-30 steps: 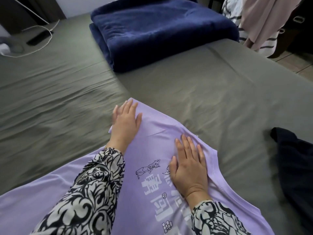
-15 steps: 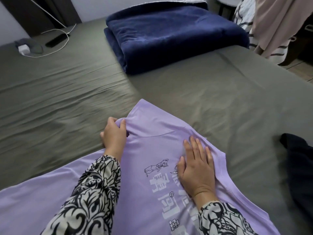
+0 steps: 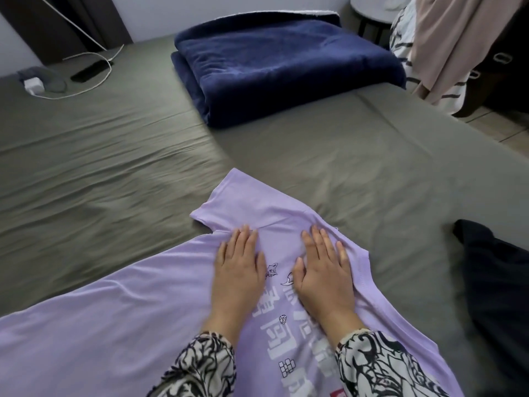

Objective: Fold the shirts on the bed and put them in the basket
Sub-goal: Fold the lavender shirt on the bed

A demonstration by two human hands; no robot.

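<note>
— Head view, lilac shirt (image 3: 148, 325): spread print-side up on the grey bed (image 3: 329, 156), near edge, one sleeve angled away toward the folded navy blanket (image 3: 280, 67).
— Handling?
— Looks thin, soft, light; likely to crease and slide over the sheet. Best taken by pinching at shoulder seam and hem, never mid-panel.
— Hands?
— Left hand (image 3: 239, 272) flat, palm down, fingers straight and together, pressing just below the sleeve seam. Right hand (image 3: 323, 272) flat too, fingers slightly spread, pressing beside the neckline. Nothing pinched by either.
— Wrists?
— Low, patterned sleeves trailing back toward the camera.
— Basket?
— Not in view. Dark garment (image 3: 498, 282) at right, apart from the shirt.
</note>
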